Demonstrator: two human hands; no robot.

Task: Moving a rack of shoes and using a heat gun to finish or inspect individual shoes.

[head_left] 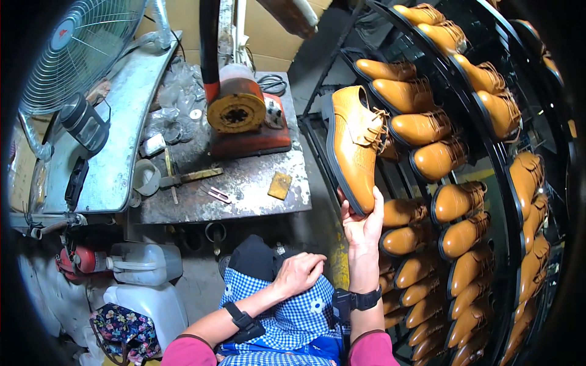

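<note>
My right hand (363, 222) grips a tan leather lace-up shoe (354, 143) by its toe, thumb on one side and fingers under the sole. The shoe stands nearly upright, heel at the top, dark sole edge to the left and laces to the right. It is in front of the shoe rack. My left hand (299, 274) rests on my lap over a blue checked apron (299, 311), its fingers loosely curled with nothing seen in them.
At right, a black rack (503, 158) holds many tan shoes (439, 160). A worktable (250, 195) carries a red machine with a round yellow wheel (235, 114), a hammer (189, 177) and a yellowish block (279, 185). A fan (79, 49) and plastic jugs (146, 263) are at left.
</note>
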